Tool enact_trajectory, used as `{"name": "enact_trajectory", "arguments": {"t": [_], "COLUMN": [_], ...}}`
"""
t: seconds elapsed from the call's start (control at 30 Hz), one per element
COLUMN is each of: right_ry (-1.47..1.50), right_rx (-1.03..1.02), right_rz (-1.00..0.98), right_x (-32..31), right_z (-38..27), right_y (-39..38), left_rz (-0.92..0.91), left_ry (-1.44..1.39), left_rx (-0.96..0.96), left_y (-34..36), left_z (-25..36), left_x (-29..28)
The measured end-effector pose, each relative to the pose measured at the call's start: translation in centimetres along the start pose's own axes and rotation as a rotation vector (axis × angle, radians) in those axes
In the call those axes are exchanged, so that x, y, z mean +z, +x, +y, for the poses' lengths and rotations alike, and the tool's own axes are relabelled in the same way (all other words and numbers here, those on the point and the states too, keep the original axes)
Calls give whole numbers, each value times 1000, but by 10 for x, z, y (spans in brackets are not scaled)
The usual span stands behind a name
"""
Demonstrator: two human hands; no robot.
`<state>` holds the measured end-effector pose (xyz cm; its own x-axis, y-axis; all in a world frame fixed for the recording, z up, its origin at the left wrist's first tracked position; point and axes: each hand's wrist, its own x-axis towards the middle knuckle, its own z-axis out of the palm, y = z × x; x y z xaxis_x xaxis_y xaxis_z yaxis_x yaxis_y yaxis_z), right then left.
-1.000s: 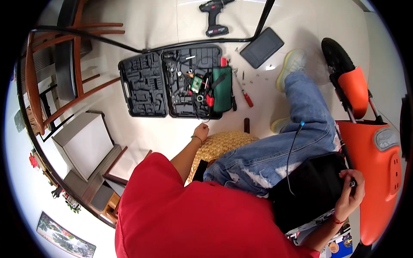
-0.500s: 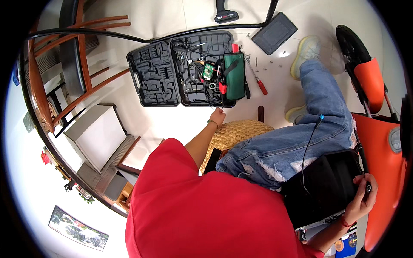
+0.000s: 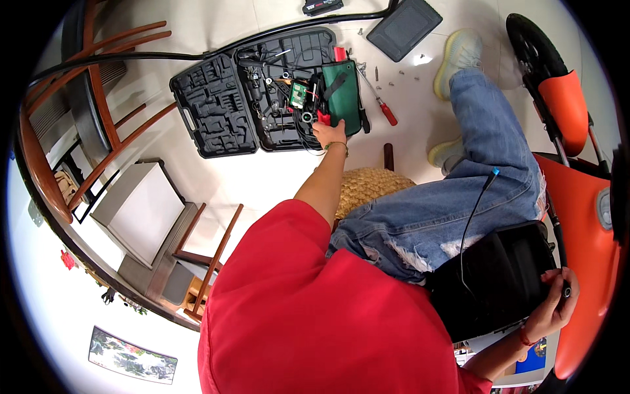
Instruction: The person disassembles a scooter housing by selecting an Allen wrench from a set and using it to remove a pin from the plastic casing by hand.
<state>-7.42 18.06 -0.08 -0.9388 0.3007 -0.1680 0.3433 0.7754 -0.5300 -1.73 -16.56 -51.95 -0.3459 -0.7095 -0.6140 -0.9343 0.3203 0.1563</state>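
Note:
My left hand (image 3: 330,133) reaches to the near edge of the open tool case (image 3: 218,108). Its fingers are apart around the lower end of a red-handled tool (image 3: 323,117), beside a green pouch (image 3: 341,92); I cannot make out a firm grip. On the right, my right hand (image 3: 551,308) is closed around a black cylindrical piece with a round end (image 3: 567,289), fingertips against the side of a black box (image 3: 485,282). A thin black cable with a blue tip (image 3: 495,172) rises out of that box. Part of the piece is hidden by my fingers.
A red-handled screwdriver (image 3: 387,113) and several screws lie on the floor near a black flat case (image 3: 405,29). An orange vehicle body (image 3: 577,210) stands at the right. A woven stool (image 3: 367,187) is by my leg. Wooden chairs (image 3: 98,118) stand at left.
My left hand has moved forward from just outside the tool case to the red-handled tool, its fingers spreading. My right hand stays on the black piece. The view has shifted slightly.

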Motion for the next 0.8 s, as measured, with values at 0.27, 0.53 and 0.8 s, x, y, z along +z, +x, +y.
{"name": "enact_trajectory", "arguments": {"t": [0.27,0.53,0.8], "right_ry": [-17,-3,65], "right_rx": [1,-28,-36], "right_rz": [-8,14,32], "right_x": [-2,-7,0], "right_z": [-3,5,18], "right_y": [0,-5,3], "left_rz": [-20,7,-121], "left_ry": [84,79,296], "left_rx": [285,179,273], "left_y": [54,153,147], "left_z": [0,-86,-224], "left_x": [-30,-71,-81]}}
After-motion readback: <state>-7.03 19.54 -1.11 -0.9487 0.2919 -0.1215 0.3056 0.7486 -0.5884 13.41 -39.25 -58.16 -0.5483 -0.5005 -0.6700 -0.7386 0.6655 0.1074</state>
